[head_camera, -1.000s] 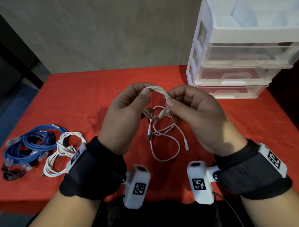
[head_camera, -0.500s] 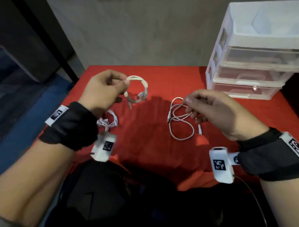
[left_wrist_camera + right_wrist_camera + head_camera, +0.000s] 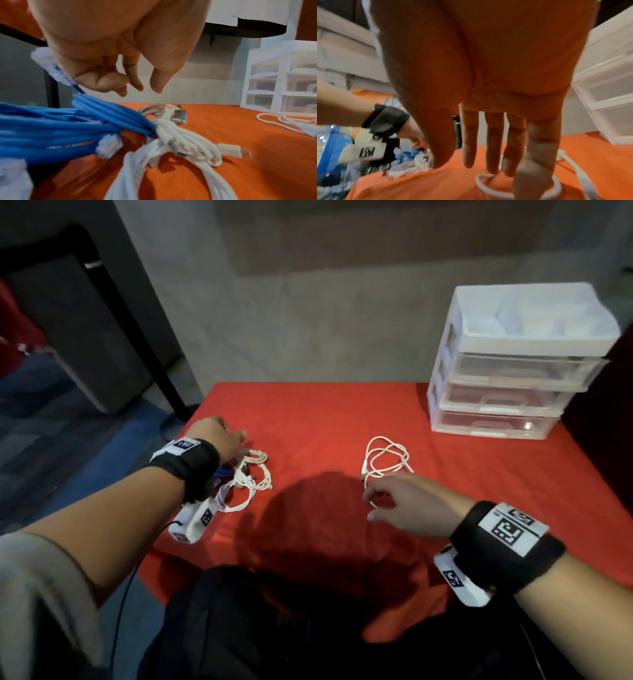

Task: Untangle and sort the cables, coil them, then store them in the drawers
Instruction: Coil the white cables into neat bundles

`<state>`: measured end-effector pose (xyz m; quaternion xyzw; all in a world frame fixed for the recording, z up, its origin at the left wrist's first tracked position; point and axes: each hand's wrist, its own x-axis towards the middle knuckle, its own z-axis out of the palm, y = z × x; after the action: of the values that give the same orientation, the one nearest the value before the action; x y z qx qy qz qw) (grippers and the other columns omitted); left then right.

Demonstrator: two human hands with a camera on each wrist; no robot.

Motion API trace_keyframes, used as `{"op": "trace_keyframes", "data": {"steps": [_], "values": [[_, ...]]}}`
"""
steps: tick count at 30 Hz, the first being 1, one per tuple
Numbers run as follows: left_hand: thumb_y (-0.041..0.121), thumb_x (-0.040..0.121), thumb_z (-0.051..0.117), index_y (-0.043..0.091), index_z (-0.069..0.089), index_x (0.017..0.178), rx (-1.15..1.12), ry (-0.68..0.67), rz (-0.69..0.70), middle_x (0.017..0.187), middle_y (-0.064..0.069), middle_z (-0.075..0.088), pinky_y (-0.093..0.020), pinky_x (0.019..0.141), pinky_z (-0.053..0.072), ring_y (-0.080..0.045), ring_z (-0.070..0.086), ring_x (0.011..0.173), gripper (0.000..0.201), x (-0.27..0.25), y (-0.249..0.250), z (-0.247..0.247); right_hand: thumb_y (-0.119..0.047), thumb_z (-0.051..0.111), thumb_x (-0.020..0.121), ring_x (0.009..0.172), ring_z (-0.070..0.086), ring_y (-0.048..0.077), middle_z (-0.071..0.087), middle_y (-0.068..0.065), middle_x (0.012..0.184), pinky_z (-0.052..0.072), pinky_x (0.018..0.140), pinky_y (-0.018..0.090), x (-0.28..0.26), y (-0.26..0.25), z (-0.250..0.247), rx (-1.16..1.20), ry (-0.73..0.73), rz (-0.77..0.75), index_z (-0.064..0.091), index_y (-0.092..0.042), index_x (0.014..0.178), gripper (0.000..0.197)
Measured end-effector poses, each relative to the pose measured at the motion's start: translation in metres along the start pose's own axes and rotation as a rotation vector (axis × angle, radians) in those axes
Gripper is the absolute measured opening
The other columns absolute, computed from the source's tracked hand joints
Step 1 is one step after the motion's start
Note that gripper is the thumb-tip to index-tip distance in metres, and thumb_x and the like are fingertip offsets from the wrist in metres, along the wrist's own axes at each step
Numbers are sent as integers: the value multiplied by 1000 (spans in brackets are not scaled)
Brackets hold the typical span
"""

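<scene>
My left hand (image 3: 219,436), at the left of the frame, hangs loose over the white coils (image 3: 248,481), holding nothing. My right hand (image 3: 407,501), fingers straight, hovers over the loose white cable (image 3: 387,460) in the middle.
</scene>
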<state>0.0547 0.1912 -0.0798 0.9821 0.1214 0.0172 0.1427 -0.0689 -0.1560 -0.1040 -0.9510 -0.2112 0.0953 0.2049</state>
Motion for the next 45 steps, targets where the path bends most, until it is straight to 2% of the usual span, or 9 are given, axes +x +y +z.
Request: {"op": "trace_keyframes", "data": {"steps": [6, 8, 12, 18, 25, 28, 34, 40, 45], "values": [[37, 91, 63, 20, 64, 81, -173, 145, 270, 93, -9, 62, -33, 82, 46, -33, 61, 90, 20, -32, 38, 6, -17, 75, 82, 98, 60, 23, 64, -4, 100, 47, 82, 34, 4, 5, 16, -70, -102, 96, 57, -23, 120, 43], [23, 93, 64, 25, 65, 86, -296, 52, 461, 95, -4, 63, -26, 81, 42, -26, 62, 94, 7, -56, 61, 12, -16, 75, 84, 81, 55, 16, 56, -12, 82, 39, 72, 28, 4, 1, 14, 56, -58, 114, 56, -22, 116, 38], [3, 95, 55, 24, 63, 124, -446, -237, 846, 121, 8, 62, -8, 91, 41, -3, 59, 108, 37, -111, 111, 22, -20, 65, 91, 56, 52, 4, 59, -5, 72, 39, 58, 28, -4, -25, -16, 254, 277, 61, 53, -19, 100, 15], [21, 103, 49, 23, 54, 81, -421, -133, 919, 75, 3, 61, -35, 70, 42, -19, 52, 72, 23, -129, 148, 12, -15, 64, 85, 59, 53, 13, 57, -5, 64, 45, 61, 33, -22, -38, -72, 347, 644, 60, 60, -19, 81, 7], [44, 99, 42, 22, 62, 91, -178, 39, 1170, 84, 5, 63, -37, 77, 45, -19, 55, 85, 31, -118, 164, -15, -27, 70, 88, 58, 51, 6, 62, -4, 65, 42, 60, 31, -55, -27, -111, 159, 608, 23, 63, -21, 79, 13], [45, 100, 40, 25, 58, 90, -92, 120, 1173, 83, 8, 61, -38, 76, 48, -20, 57, 89, 29, -115, 163, -29, -43, 71, 89, 54, 46, 4, 56, -15, 58, 33, 55, 27, -65, -27, -128, -9, 582, 74, 63, -22, 75, 26], [49, 100, 42, 18, 57, 83, -105, 162, 1091, 74, 5, 60, -39, 69, 49, -23, 59, 76, 39, -112, 158, -57, -52, 75, 85, 51, 46, 9, 51, -5, 51, 39, 58, 31, -73, -32, -151, 0, 586, 75, 63, -17, 66, 42], [40, 89, 74, 19, 52, 55, -994, -315, 576, 53, -2, 39, -31, 61, 52, -14, 38, 46, 45, -124, 157, -74, -42, 82, 84, 49, 45, 15, 42, 6, 56, 50, 55, 31, -83, -37, -160, 450, 626, 67, 68, -7, 74, 38], [54, 91, 66, 11, 60, 67, -505, -147, 752, 54, 1, 47, -28, 59, 44, -15, 48, 52, 49, -104, 124, -80, -38, 86, 78, 42, 35, 5, 39, -13, 43, 30, 46, 10, -92, -19, -172, 351, 691, 119, 65, -6, 66, 41]]}}
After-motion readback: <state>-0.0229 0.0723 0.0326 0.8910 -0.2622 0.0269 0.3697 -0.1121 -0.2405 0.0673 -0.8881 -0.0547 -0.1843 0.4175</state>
